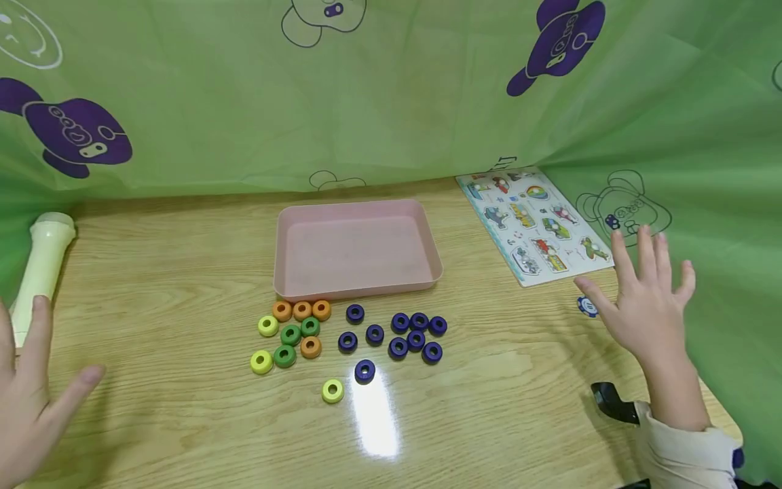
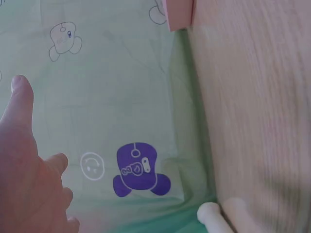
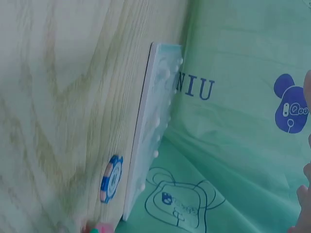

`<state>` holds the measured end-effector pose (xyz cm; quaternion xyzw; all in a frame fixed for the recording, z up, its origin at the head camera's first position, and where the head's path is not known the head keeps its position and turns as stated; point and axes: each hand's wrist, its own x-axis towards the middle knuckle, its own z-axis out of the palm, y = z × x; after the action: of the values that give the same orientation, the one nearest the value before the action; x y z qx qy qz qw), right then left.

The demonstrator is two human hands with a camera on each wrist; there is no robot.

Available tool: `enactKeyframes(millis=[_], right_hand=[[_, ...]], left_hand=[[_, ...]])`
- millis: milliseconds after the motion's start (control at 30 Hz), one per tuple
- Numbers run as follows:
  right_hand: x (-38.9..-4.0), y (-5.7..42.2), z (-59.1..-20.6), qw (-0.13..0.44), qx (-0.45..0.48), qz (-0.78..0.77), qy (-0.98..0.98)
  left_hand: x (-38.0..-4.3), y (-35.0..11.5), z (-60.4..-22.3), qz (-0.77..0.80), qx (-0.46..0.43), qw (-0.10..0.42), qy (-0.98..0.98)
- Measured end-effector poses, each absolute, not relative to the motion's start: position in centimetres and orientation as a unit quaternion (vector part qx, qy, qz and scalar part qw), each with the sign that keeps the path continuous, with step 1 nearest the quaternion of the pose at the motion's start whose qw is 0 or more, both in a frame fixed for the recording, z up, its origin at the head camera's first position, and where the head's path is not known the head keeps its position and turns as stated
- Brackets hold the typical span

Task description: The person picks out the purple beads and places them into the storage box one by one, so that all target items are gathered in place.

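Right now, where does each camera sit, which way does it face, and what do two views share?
Head: on the head, facing forward and down at the tray and rings; left hand, right hand and right sleeve show.
Left wrist: on that wrist, facing the curtain and table; part of the left hand shows.
Right wrist: on that wrist, facing the picture board and curtain; part of the right hand shows.
Shared: head and right wrist both show the picture board and chip.

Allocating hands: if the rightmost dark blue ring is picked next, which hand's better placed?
Likely the right hand: it's open, empty and closer to the dark blue ring. The left hand, also open and empty, is farther away, with the green rings in between.
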<state>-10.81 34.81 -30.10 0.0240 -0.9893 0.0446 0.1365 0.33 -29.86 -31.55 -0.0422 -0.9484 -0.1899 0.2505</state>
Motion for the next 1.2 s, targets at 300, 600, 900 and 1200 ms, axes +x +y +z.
enactKeyframes(millis=[300,600,900,1200], right_hand=[[-11.7,33.5,-31.1,0.149,0.062,0.038,-0.986],[-12.4,31.3,-32.2,0.14,0.107,0.063,-0.982],[-12.6,29.3,-33.5,0.123,0.159,0.131,-0.971],[-12.5,26.7,-34.7,0.097,0.257,0.177,-0.945]], left_hand=[[-0.8,-30.0,-31.8,-0.198,-0.039,0.181,-0.962],[-3.0,-29.1,-31.5,-0.207,-0.08,0.105,-0.969],[-5.8,-28.0,-32.6,-0.416,-0.146,0.026,-0.897],[-8.5,-25.9,-33.7,-0.457,-0.145,-0.031,-0.877]])
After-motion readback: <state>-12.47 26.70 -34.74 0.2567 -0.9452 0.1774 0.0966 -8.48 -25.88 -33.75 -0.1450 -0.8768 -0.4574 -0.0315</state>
